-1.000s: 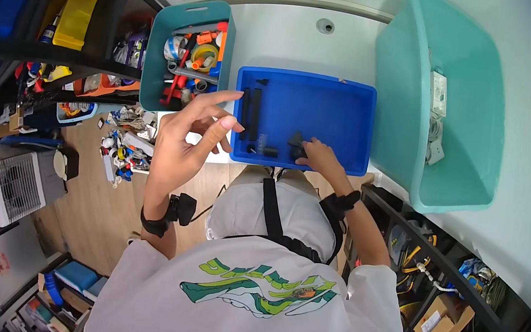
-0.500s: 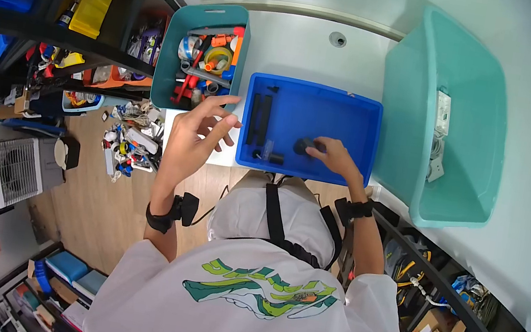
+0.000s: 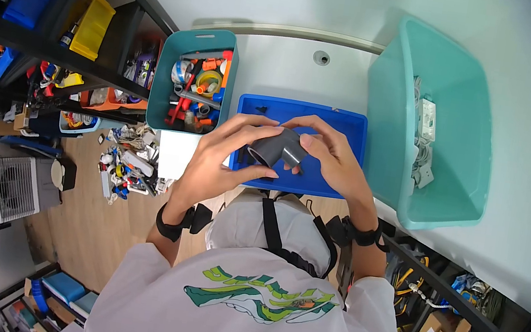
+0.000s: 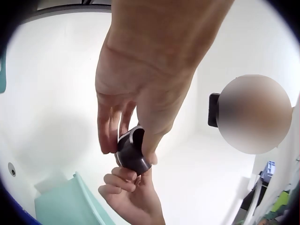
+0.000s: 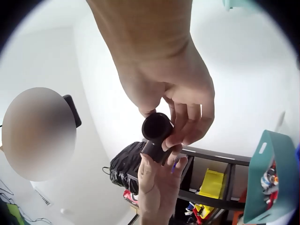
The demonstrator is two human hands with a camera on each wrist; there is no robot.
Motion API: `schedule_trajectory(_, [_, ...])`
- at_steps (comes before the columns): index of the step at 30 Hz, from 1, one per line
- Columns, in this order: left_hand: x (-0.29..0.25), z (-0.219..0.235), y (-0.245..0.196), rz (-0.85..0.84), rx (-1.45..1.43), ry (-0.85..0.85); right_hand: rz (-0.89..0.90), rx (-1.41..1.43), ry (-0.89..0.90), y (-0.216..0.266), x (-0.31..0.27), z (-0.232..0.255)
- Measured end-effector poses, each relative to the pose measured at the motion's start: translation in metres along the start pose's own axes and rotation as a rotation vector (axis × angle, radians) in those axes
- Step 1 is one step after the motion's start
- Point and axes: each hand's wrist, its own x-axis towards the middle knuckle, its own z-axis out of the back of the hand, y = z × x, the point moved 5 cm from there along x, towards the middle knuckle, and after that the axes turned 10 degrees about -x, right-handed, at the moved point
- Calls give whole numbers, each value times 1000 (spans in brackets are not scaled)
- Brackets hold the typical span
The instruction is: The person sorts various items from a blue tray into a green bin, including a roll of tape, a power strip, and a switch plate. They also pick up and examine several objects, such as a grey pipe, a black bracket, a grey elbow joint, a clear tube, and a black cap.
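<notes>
Both hands hold a dark grey pipe tee (image 3: pixel 273 148) above the blue bin (image 3: pixel 359 126). My left hand (image 3: pixel 211 161) grips its left end in the head view, fingers over the top and thumb below, beside a round open mouth. From the other side my right hand (image 3: pixel 341 167) pinches the fitting, thumb on its upper face. The left wrist view has the tee (image 4: pixel 131 157) between the left fingers and thumb, with the right fingertips at its lower end. Another open mouth of the tee (image 5: pixel 157 125) faces the right wrist camera. The hands hide much of the bin's contents.
A teal bin (image 3: pixel 160 75) of mixed pipe parts and tools stands left of the blue bin. At the right is a large mint tub (image 3: pixel 450 194) with white electrical items. Shelving (image 3: pixel 55 55) lines the left, and a floor pile (image 3: pixel 137 154) lies below.
My right hand has lifted the grey tee out of the blue bin toward the middle. My left hand has come rightward from the bin's left edge and taken hold of it too.
</notes>
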Motion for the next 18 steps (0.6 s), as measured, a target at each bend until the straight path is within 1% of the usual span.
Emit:
schedule_trajectory(2, [-1, 6, -11, -72, -48, -132, 3, 77, -43, 14, -2, -1])
schedule_trajectory(3, [-3, 7, -9, -11, -100, -169, 10, 75, -43, 20, -4, -3])
schedule_trajectory(4, [-4, 7, -13, -17, -94, -171, 40, 75, -65, 27, -5, -4])
schedule_trajectory(6, [-6, 5, -8, 207, -486, -218, 75, 74, -82, 38, -9, -6])
schedule_trajectory(7, [-5, 1, -6, 208, -604, -223, 109, 94, -65, 44, -12, -7])
schedule_trajectory(8, [-4, 5, -13, 204, -599, -226, 141, 114, -48, 49, -15, -9])
schedule_trajectory(9, [-3, 5, -19, 325, -776, -209, 147, 113, -44, 51, -19, -8])
schedule_trajectory(10, [-4, 2, -22, 447, -952, -191, 179, 47, -45, 54, -23, -7])
schedule_trajectory(11, [-7, -3, -20, 453, -928, -215, 210, -18, -47, 57, -27, -7])
schedule_trajectory(12, [-8, -2, -20, 454, -925, -216, 212, -16, -45, 61, -30, -9])
schedule_trajectory(14, [-11, -5, -20, 510, -1018, -160, 205, -151, -104, 71, -34, -12])
schedule_trajectory(15, [-10, -5, -22, 531, -971, -179, 204, -150, -104, 73, -34, -14])
schedule_trajectory(16, [-11, -6, -22, 533, -971, -178, 220, -192, -152, 75, -35, -15])
schedule_trajectory(17, [-10, -6, -22, 537, -997, -166, 236, -234, -200, 77, -36, -14])
schedule_trajectory(18, [-11, -7, -22, 542, -1022, -153, 235, -233, -201, 77, -37, -13])
